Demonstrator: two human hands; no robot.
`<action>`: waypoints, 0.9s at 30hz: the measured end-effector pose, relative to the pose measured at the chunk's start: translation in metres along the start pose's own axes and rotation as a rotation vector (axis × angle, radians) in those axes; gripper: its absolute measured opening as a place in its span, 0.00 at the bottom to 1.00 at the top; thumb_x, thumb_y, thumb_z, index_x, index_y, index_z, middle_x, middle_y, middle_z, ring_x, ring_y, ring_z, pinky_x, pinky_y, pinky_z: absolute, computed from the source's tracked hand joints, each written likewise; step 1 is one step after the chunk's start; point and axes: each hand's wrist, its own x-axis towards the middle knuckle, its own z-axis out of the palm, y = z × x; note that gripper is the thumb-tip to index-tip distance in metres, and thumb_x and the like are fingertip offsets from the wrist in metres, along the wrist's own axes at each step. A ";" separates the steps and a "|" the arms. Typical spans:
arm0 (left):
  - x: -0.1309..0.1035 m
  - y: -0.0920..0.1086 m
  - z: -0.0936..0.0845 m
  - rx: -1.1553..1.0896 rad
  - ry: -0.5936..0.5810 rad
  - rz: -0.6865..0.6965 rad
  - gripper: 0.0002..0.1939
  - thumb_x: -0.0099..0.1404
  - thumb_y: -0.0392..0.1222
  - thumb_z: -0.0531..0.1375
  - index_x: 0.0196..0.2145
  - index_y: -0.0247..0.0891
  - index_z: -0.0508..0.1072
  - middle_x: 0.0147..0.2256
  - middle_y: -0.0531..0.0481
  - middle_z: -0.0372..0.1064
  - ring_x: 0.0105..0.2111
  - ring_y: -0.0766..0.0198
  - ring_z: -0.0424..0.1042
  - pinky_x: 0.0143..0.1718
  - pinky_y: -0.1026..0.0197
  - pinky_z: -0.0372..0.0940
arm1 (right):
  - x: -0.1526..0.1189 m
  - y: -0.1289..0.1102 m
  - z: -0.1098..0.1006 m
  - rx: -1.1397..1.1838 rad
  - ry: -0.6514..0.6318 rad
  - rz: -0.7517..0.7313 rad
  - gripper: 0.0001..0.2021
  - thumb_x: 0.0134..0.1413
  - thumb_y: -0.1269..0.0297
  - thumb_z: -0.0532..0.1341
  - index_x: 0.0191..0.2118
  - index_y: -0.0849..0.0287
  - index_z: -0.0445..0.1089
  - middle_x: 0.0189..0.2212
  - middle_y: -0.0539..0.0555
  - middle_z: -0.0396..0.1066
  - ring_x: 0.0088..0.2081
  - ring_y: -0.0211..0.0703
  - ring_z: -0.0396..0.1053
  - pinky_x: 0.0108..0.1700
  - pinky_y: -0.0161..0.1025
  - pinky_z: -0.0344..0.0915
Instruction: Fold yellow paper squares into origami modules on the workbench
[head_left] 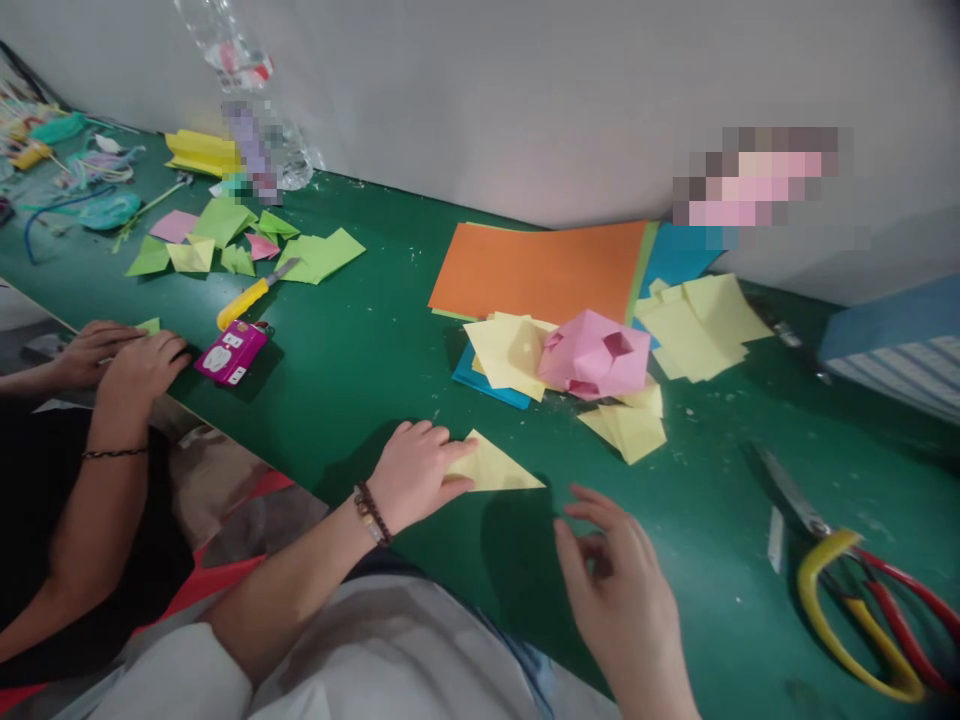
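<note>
A pale yellow paper (499, 468) folded into a triangle lies on the green table. My left hand (420, 475) holds it down by its left end, index finger on top and thumb at the near edge. To the right of its pointed corner, my right hand (619, 575) hovers with thumb and fingers apart and nothing in it. Just beyond the paper sits a pink folded-paper ball (598, 355) with openings in its faces. Yellow sheets (506, 350) lie against the ball's left side, and yellow folded pieces (626, 430) lie in front of it.
Large scissors (832, 565) lie at the right, near a blue box (900, 345). Orange paper (540, 270) and yellow sheets (705, 325) are farther back. Leftward are a purple box (234, 352), a yellow-handled knife (244, 300), green folded pieces (319, 255) and another person's hands (146, 365).
</note>
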 end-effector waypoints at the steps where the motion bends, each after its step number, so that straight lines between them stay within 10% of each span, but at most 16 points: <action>1: 0.001 0.000 -0.002 0.010 -0.002 0.007 0.19 0.68 0.51 0.56 0.53 0.45 0.71 0.32 0.50 0.70 0.37 0.58 0.68 0.36 0.57 0.57 | 0.005 0.000 0.003 -0.110 0.024 -0.101 0.10 0.61 0.56 0.55 0.38 0.57 0.66 0.42 0.59 0.72 0.21 0.32 0.66 0.21 0.32 0.62; 9: 0.010 -0.011 -0.013 0.036 -0.070 0.092 0.16 0.70 0.41 0.51 0.51 0.49 0.74 0.27 0.50 0.73 0.30 0.61 0.72 0.32 0.60 0.59 | 0.025 -0.011 0.038 -0.543 0.003 -0.453 0.13 0.64 0.66 0.51 0.29 0.59 0.64 0.23 0.50 0.63 0.21 0.34 0.60 0.22 0.33 0.50; 27: 0.024 -0.020 -0.021 0.053 -0.192 0.079 0.13 0.66 0.45 0.59 0.48 0.52 0.76 0.32 0.50 0.78 0.33 0.60 0.76 0.30 0.64 0.61 | 0.011 -0.047 0.077 -0.472 0.025 -0.494 0.13 0.63 0.68 0.51 0.26 0.59 0.63 0.21 0.49 0.61 0.17 0.33 0.57 0.20 0.35 0.45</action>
